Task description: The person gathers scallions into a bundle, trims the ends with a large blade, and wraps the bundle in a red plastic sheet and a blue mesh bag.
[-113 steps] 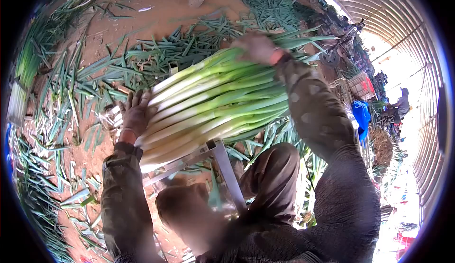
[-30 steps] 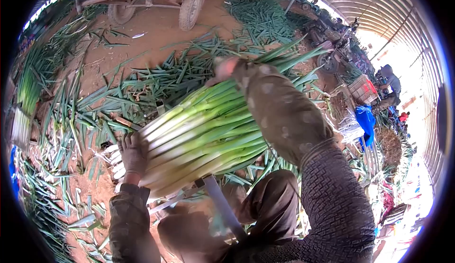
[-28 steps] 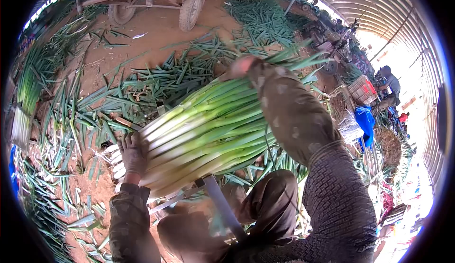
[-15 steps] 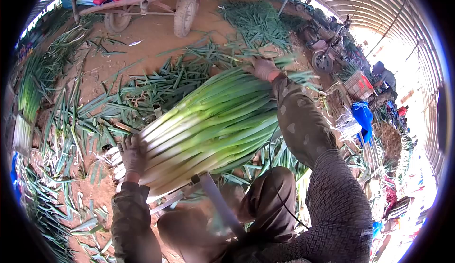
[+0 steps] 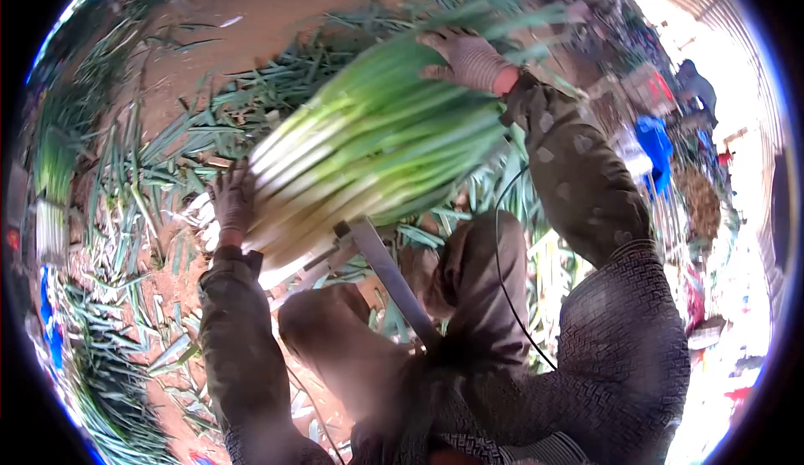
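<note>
A broad bundle of long green onions (image 5: pixel 368 143) lies across a low metal stand (image 5: pixel 387 277) in front of my knees. White stalks and roots point left, green leaves to the upper right. My gloved left hand (image 5: pixel 232 201) rests against the white root end, fingers spread upward. On the far edge of the leaves lies my gloved right hand (image 5: pixel 462 59), its fingers stretched out and apart. Blur softens the leaf tips beyond it.
Cut leaves (image 5: pixel 289 71) litter the ground behind the bundle. Another onion bundle (image 5: pixel 53 189) stands at the far left. At the right are a blue bag (image 5: pixel 653 151), a crate (image 5: pixel 646 90) and a person (image 5: pixel 697 92). A black cable (image 5: pixel 502 272) hangs by my right knee.
The view has tilted down, so the cart at the back is mostly out of frame. My right hand has shifted toward the bundle's far edge, its fingers more spread. My left hand stays at the root end.
</note>
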Motion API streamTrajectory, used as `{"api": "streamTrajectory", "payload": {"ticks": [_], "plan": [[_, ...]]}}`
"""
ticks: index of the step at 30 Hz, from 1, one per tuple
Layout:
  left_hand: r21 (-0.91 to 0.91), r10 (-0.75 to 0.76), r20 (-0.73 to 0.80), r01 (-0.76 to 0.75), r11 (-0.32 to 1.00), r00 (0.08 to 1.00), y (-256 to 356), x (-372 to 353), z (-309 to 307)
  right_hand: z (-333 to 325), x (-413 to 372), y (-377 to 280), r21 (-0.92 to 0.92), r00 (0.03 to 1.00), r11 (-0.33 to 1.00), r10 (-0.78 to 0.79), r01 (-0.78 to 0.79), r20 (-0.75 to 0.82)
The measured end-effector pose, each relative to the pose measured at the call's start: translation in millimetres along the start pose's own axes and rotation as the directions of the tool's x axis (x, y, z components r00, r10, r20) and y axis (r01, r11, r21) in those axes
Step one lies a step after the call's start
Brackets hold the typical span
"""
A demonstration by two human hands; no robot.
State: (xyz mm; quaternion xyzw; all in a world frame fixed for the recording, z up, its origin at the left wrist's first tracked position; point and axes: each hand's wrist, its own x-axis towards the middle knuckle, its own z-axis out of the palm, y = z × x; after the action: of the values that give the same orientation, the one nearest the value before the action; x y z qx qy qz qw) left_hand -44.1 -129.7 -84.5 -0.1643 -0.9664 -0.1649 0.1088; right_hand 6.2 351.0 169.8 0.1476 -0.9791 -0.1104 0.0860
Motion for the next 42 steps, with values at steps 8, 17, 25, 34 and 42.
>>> {"api": "streamTrajectory", "payload": {"ticks": [8,17,25,34,42], "plan": [[0.304,0.509,-0.021,-0.48,0.823,0.86,-76.2,21.4,38.1,-10.6,-301.3,44.6,0.219,0.74,0.707,0.65,-0.672,0.172],[-0.364,0.198,0.171,-0.125,0.923,0.965,-58.9,31.2,16.1,241.1,-663.6,-24.2,0.59,0.119,-0.255,0.846,-0.766,0.52],[-0.519,-0.031,0.354,0.224,0.825,0.935,-98.7,41.4,14.1,368.0,-621.1,-108.0,0.544,-0.114,-0.414,0.858,-0.73,0.5],[-0.463,-0.097,0.468,0.337,0.82,0.878,-114.0,47.5,9.5,380.7,-537.9,-59.3,0.623,-0.184,-0.565,0.802,-0.54,0.568],[-0.22,0.103,0.381,-0.018,0.975,0.919,-122.2,44.1,16.7,290.1,-538.6,-85.7,0.545,0.384,-0.811,0.582,0.212,0.717]]}}
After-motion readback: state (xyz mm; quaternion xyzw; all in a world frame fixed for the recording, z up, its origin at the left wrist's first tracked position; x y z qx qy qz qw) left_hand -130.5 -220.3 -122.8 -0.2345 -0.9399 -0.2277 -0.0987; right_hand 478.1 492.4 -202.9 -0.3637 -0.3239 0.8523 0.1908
